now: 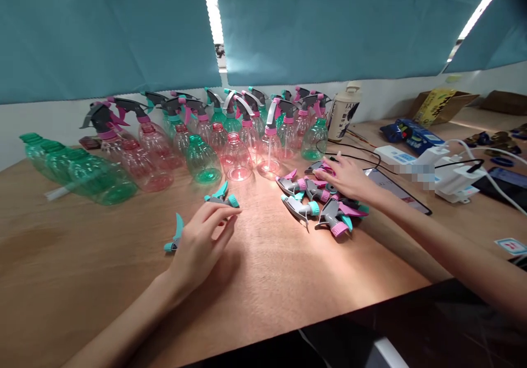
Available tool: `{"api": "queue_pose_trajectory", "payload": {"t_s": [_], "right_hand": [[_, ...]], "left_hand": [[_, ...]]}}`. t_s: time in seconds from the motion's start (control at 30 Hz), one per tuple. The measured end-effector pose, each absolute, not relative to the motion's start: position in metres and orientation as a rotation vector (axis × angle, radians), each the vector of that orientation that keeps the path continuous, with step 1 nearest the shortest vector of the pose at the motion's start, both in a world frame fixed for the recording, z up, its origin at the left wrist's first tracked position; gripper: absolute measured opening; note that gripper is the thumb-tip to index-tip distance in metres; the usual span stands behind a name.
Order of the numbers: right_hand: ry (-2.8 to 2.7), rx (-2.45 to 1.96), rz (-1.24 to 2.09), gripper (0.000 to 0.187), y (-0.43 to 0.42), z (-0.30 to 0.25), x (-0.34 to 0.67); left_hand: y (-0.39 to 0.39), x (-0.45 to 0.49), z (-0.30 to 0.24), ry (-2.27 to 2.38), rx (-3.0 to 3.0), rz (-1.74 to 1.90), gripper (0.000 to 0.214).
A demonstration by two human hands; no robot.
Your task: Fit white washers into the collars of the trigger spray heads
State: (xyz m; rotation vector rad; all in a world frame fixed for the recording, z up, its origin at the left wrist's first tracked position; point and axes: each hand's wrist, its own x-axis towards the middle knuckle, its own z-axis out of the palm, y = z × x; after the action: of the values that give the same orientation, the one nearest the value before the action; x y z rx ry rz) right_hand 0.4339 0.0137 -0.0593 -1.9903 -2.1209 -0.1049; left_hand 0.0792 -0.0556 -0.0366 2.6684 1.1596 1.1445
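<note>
My left hand (205, 237) rests over the table, thumb and fingers loosely curved and apart, with nothing visible between them. Just beyond its fingers lies a grey and teal spray head (224, 198); another teal spray head (175, 239) lies to its left, partly hidden by the hand. My right hand (348, 177) reaches across a pile of spray heads (331, 217) in grey, pink and teal. Its fingers are stretched out at the pile's far side, beside a grey and pink spray head (315, 167); whether they touch it is hard to tell.
Open green bottles (203, 162) and pink bottles (236, 159) stand ahead, with several capped by spray heads behind. Green bottles (99, 178) lean together at left. A white flask (345, 110), phone (397, 189), cables, white chargers (457, 176) and a blue packet (415, 134) occupy the right.
</note>
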Motion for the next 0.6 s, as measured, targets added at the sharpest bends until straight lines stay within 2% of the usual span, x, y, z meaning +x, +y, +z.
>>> {"api": "queue_pose_trajectory", "payload": {"t_s": [0.23, 0.43, 0.6], "right_hand": [[-2.357, -1.772, 0.012, 0.054, 0.036, -0.073, 0.427], [-2.466, -1.566, 0.129, 0.052, 0.028, -0.064, 0.425], [-2.46, -1.468, 0.158, 0.056, 0.033, -0.055, 0.402]], "left_hand": [[-0.057, 0.043, -0.029, 1.408, 2.678, 0.99, 0.017], [-0.037, 0.041, -0.022, 1.485, 2.579, 0.758, 0.026], [-0.02, 0.07, -0.024, 1.543, 2.664, 0.39, 0.03]]}}
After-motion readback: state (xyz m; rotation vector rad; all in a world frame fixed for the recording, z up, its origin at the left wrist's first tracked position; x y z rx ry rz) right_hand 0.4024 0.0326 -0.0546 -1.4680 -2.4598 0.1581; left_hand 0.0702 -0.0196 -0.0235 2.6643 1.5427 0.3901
